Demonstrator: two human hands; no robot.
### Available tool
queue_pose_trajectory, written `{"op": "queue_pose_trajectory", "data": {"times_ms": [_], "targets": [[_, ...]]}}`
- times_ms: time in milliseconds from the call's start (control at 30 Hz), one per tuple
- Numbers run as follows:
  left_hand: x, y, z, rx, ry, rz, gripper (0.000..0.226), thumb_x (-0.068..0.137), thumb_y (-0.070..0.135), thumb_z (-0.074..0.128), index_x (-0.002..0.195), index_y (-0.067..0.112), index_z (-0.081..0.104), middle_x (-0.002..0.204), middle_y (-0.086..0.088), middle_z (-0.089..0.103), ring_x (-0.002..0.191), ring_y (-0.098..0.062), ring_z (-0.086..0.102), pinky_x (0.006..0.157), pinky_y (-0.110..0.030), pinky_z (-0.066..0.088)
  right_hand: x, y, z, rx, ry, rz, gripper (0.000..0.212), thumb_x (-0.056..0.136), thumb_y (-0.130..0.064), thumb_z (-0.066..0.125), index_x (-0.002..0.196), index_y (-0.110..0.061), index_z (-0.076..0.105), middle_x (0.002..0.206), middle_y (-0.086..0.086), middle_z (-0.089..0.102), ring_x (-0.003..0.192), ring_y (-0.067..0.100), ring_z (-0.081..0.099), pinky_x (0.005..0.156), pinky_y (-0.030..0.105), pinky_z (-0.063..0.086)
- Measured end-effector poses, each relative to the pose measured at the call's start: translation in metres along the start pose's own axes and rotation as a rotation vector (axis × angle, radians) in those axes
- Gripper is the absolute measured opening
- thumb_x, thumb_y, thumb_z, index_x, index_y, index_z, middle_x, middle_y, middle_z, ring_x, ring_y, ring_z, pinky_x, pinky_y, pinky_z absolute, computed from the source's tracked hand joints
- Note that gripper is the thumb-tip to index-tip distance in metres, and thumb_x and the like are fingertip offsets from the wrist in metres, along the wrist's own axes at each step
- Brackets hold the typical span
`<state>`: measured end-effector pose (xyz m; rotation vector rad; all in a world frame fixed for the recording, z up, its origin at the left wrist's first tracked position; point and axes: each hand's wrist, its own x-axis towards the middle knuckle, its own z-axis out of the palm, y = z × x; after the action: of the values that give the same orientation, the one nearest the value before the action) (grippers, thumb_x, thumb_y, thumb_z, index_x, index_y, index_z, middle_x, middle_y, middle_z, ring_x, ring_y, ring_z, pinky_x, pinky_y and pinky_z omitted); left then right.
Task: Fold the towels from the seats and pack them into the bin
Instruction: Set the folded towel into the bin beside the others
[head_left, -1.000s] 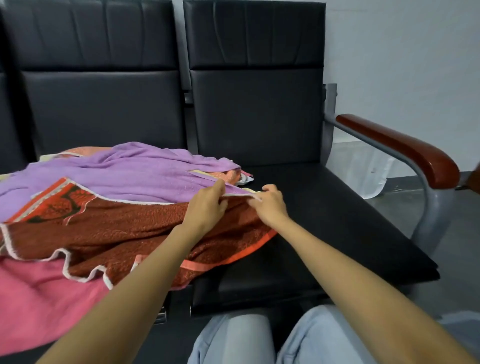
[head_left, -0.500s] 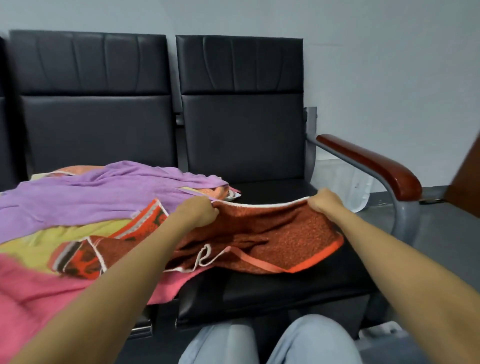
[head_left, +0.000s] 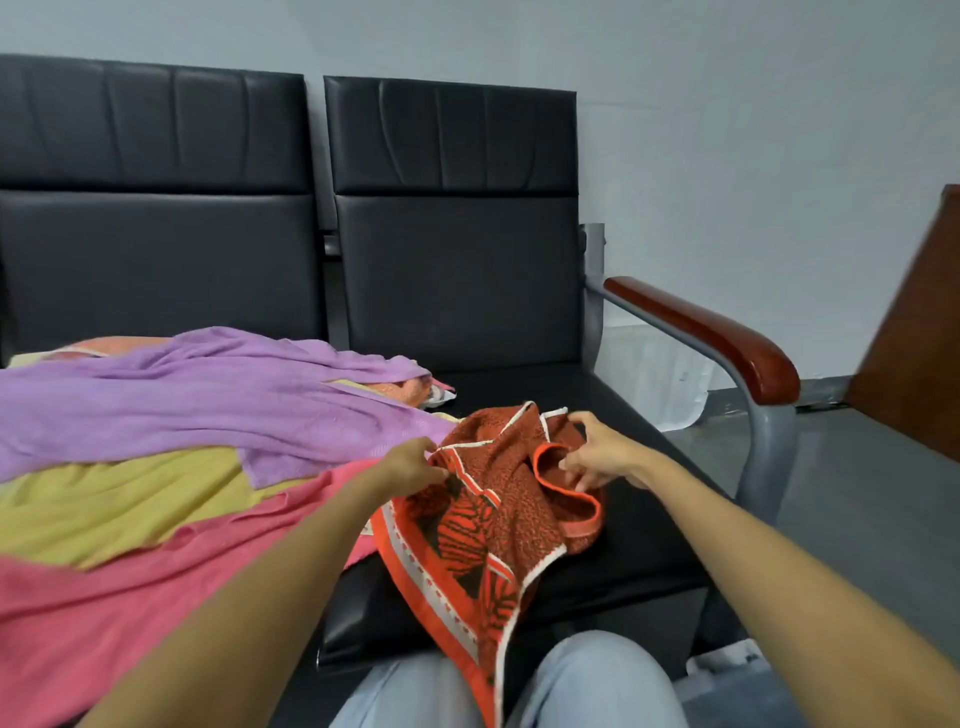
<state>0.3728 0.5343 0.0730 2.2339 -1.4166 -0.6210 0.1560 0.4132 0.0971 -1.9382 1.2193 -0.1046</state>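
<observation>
Towel: the rust-red patterned terry towel with an orange-and-white border (head_left: 498, 499) lies bunched on the near left part of the right-hand seat. One end hangs over the near edge towards the knees.
Left hand: the left hand (head_left: 410, 465) pinches the towel's bordered edge at its left side, thumb and fingers closed on the cloth.
Right hand: the right hand (head_left: 597, 457) has its fingers spread and relaxed. The tips touch the orange hem in the crumpled folds, and we see no grip.
Step in hand: we judge it to be finding corners, so that the towel can be spread before folding.
Doing it well: we would trace the hem to a true corner, pull it taut against the left pinch, and flatten the cloth on bare seat.
Risk: the hanging end may drag the towel off.
Pile: a purple towel (head_left: 208, 395), a yellow one (head_left: 114, 499) and a pink one (head_left: 130, 597) lie unfolded just left.
Seat: black padded seat (head_left: 639, 545), bare on the right.
Bin: not in view.
</observation>
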Motion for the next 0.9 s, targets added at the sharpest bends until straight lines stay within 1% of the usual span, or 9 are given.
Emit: {"op": "queue_pose_trajectory", "data": {"times_ms": [67,200,300,367,400,467,600,733,900], "targets": [[0.002,-0.008,0.007,0.015,0.049,-0.032,0.045,0.085,0.026,0.067,0.124,0.007,0.054,0.128,-0.01,0.056,0.117,-0.023,0.052,0.091,-0.025,0.039,0.007,0.009,0.006,0.066,0.072,-0.068,0.073,0.087,0.002,0.052,0.141,-0.036,0.023,0.087,0.008,0.063,0.065,0.014,0.062,0.064,0.026,0.05],[0.004,-0.017,0.01,0.176,0.235,-0.14,0.054,0.084,0.041,0.063,0.125,0.008,0.051,0.129,-0.015,0.049,0.122,-0.03,0.044,0.098,-0.032,0.036,0.029,0.012,0.016,-0.172,0.222,-0.185,0.063,0.09,-0.001,0.041,0.139,-0.041,0.035,0.109,0.01,0.058,0.095,0.027,0.059,0.083,0.037,0.05],[-0.001,-0.034,0.004,0.263,0.178,-0.236,0.05,0.08,0.048,0.064,0.108,0.007,0.059,0.1,-0.007,0.06,0.107,-0.025,0.057,0.08,-0.029,0.04,0.038,0.012,0.031,-0.457,0.16,-0.216,0.037,0.09,-0.011,0.05,0.122,-0.028,0.058,0.124,0.008,0.056,0.114,0.029,0.053,0.091,0.034,0.044],[-0.005,-0.04,-0.003,0.2,0.195,-0.269,0.045,0.075,0.045,0.071,0.097,0.008,0.055,0.094,-0.007,0.059,0.102,-0.025,0.059,0.074,-0.028,0.039,0.039,0.01,0.036,-0.468,0.252,-0.184,0.01,0.089,-0.016,0.056,0.089,-0.017,0.066,0.113,0.01,0.063,0.107,0.03,0.058,0.083,0.034,0.045],[-0.007,-0.04,-0.006,0.16,0.238,-0.276,0.042,0.076,0.042,0.072,0.096,0.009,0.054,0.099,-0.011,0.061,0.103,-0.026,0.059,0.075,-0.029,0.04,0.04,0.01,0.036,-0.441,0.317,-0.178,0.013,0.089,-0.017,0.057,0.079,-0.015,0.065,0.108,0.013,0.064,0.103,0.031,0.059,0.081,0.034,0.045],[-0.008,-0.039,-0.014,0.029,0.348,-0.248,0.028,0.081,0.03,0.068,0.088,0.008,0.053,0.1,-0.017,0.062,0.1,-0.03,0.059,0.078,-0.033,0.044,0.04,0.009,0.035,-0.392,0.42,-0.215,0.018,0.089,-0.016,0.056,0.076,-0.009,0.065,0.106,0.017,0.06,0.101,0.032,0.057,0.082,0.037,0.045],[-0.008,-0.025,-0.032,-0.255,0.539,-0.046,0.031,0.084,0.015,0.061,0.058,0.012,0.045,0.061,-0.008,0.048,0.066,-0.022,0.048,0.061,-0.036,0.041,0.027,-0.015,0.024,-0.174,0.531,-0.425,0.012,0.089,-0.012,0.052,0.078,-0.01,0.054,0.09,0.007,0.057,0.09,0.025,0.054,0.072,0.03,0.036],[-0.016,0.011,-0.044,-0.457,0.611,0.129,0.007,0.085,0.007,0.058,0.091,0.011,0.061,0.07,-0.003,0.057,0.065,-0.015,0.049,0.053,-0.019,0.037,-0.002,-0.062,0.009,0.053,0.56,-0.636,0.013,0.09,-0.021,0.059,0.081,-0.013,0.055,0.068,-0.01,0.054,0.07,0.01,0.053,0.067,0.028,0.039],[-0.027,0.044,-0.061,-0.869,0.332,0.187,0.016,0.091,0.004,0.055,0.103,0.012,0.048,0.077,-0.003,0.059,0.063,-0.01,0.056,0.059,-0.023,0.047,-0.023,-0.108,0.008,0.092,0.389,-0.784,0.006,0.087,-0.018,0.062,0.086,-0.012,0.065,0.08,-0.014,0.061,0.08,0.001,0.058,0.076,0.017,0.044]]}}
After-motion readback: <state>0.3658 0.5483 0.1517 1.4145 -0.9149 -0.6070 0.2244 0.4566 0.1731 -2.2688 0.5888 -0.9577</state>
